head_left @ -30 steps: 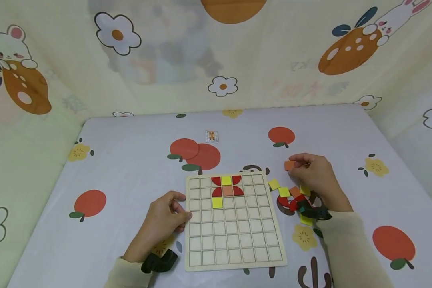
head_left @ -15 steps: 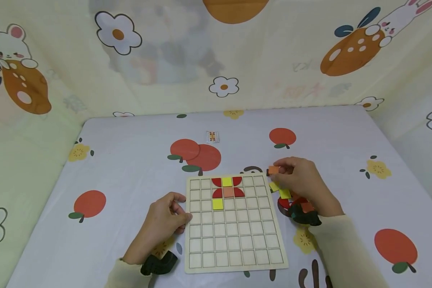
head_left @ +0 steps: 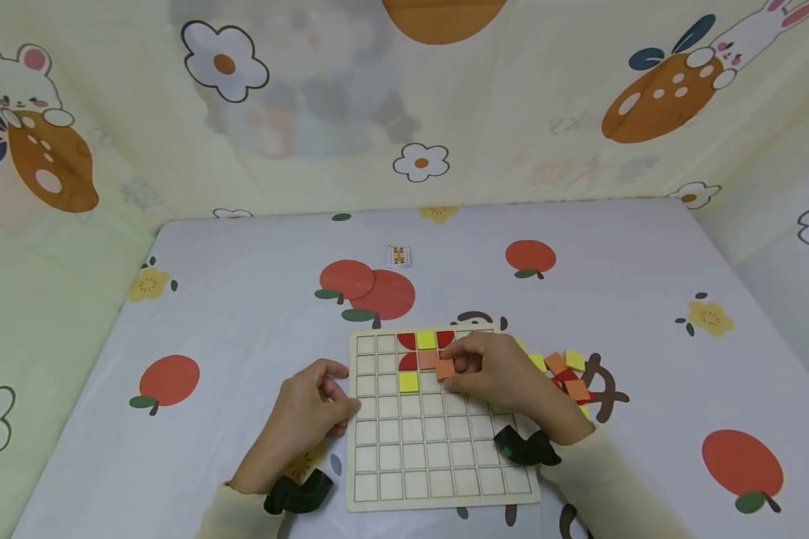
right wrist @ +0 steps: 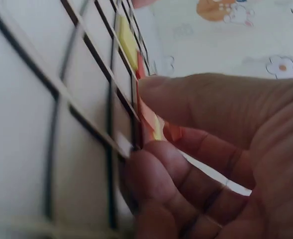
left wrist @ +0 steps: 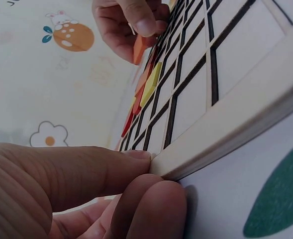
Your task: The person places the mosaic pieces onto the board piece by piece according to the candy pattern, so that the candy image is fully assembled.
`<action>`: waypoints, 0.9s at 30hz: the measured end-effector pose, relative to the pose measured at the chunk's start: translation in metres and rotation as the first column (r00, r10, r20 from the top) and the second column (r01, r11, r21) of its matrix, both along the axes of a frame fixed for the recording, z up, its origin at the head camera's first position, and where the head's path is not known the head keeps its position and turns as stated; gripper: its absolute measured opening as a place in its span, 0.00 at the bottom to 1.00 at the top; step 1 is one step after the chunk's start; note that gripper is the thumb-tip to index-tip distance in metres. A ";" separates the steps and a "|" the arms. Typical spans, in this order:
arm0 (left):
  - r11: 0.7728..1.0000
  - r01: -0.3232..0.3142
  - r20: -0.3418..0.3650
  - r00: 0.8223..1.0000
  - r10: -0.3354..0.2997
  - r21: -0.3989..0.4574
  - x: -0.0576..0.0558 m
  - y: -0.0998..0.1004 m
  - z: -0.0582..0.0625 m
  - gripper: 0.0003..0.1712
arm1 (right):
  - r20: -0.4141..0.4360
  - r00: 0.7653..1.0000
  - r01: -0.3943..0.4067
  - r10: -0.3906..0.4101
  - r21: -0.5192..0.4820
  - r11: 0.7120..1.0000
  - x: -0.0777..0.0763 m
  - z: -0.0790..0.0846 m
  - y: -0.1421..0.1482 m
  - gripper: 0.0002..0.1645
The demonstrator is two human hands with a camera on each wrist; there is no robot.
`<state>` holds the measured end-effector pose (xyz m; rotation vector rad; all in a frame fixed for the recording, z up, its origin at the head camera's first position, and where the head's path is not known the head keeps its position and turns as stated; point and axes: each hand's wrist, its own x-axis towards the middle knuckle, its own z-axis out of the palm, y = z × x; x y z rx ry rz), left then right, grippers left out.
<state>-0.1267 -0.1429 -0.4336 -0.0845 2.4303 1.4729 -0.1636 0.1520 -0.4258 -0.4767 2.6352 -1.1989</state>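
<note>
On the table's near half, grid board (head_left: 438, 455): lies flat and nearly square to the person, probably so both hands reach every cell.
Left hand (head_left: 310, 397): thumb and bent fingertips touch the board's left rim, seemingly to stop it sliding; whether they pinch it cannot be told.
Right hand (head_left: 505, 370): narrow grip, thumb and fingertips pinching one orange tile (head_left: 445, 368) by its right part, presumably to leave the left edge visible for alignment.
Held tile position: over the board's far part, just right of and nearer than the seated orange tile (head_left: 428, 359); contact with the board cannot be told.
Seated tiles: red pieces (head_left: 407, 362) and two yellow tiles (head_left: 409, 382) occupy far rows.
Loose tiles (head_left: 568, 375): overlapping pile right of the board, partly hidden, apparently placed for the right hand.
Printed card (head_left: 399, 256): beyond the board (detail too small to read), perhaps for reference.
Surface: pale tablecloth (head_left: 243, 329), printed with red fruit and yellow flowers.
Room: cream curtain (head_left: 337, 180) with flowers and rabbits, behind the table's far edge.
</note>
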 end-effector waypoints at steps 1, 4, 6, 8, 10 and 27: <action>1.000 0.000 0.000 1.000 0.000 0.000 0.000 0.000 0.000 0.23 | -0.003 1.000 -0.002 0.002 0.004 1.000 0.001 -0.001 -0.003 0.18; 1.000 -0.001 0.000 1.000 0.001 -0.003 0.000 0.000 0.000 0.23 | -0.006 1.000 0.005 -0.005 0.011 1.000 0.004 -0.002 -0.009 0.17; 1.000 -0.002 0.000 1.000 0.002 -0.003 -0.001 0.000 -0.001 0.23 | -0.016 1.000 0.015 -0.014 0.016 1.000 0.006 -0.002 -0.013 0.17; 1.000 -0.002 0.000 1.000 0.002 0.001 -0.001 0.000 -0.001 0.23 | -0.022 0.999 0.027 -0.027 0.029 0.999 0.008 -0.002 -0.015 0.16; 1.000 0.000 -0.001 1.000 0.000 0.005 -0.001 0.000 -0.001 0.23 | -0.032 0.999 0.039 -0.037 0.045 0.998 0.009 -0.001 -0.018 0.16; 1.000 -0.008 0.001 1.000 0.008 -0.018 -0.001 0.001 -0.002 0.23 | -0.034 0.995 0.099 -0.095 0.154 0.983 0.013 -0.002 -0.029 0.18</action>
